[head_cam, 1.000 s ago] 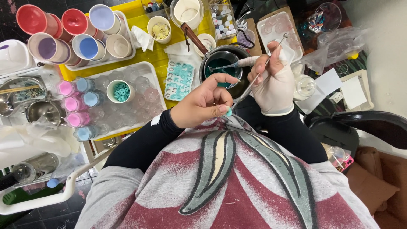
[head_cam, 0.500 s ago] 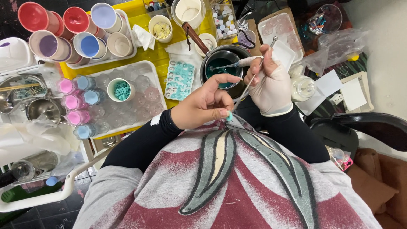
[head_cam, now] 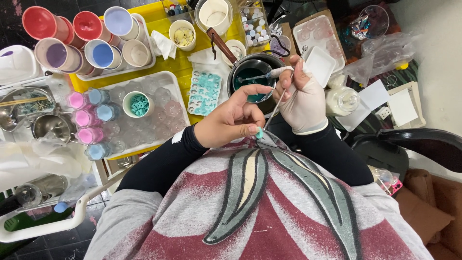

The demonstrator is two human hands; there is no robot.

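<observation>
A yellow tabletop [head_cam: 163, 21] lay crowded to its edges, with open room only close in front of the person's chest. The bare left hand [head_cam: 231, 120] pinched a small teal piece [head_cam: 259, 133] there. The gloved right hand [head_cam: 303, 98] gripped a thin metal pick [head_cam: 284, 94] beside the dark pot [head_cam: 250, 79] of teal liquid; coloured cups [head_cam: 91, 41] stood far left.

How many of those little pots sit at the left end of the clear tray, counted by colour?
Pink pots: 3
Light blue pots: 3
Total: 6
</observation>
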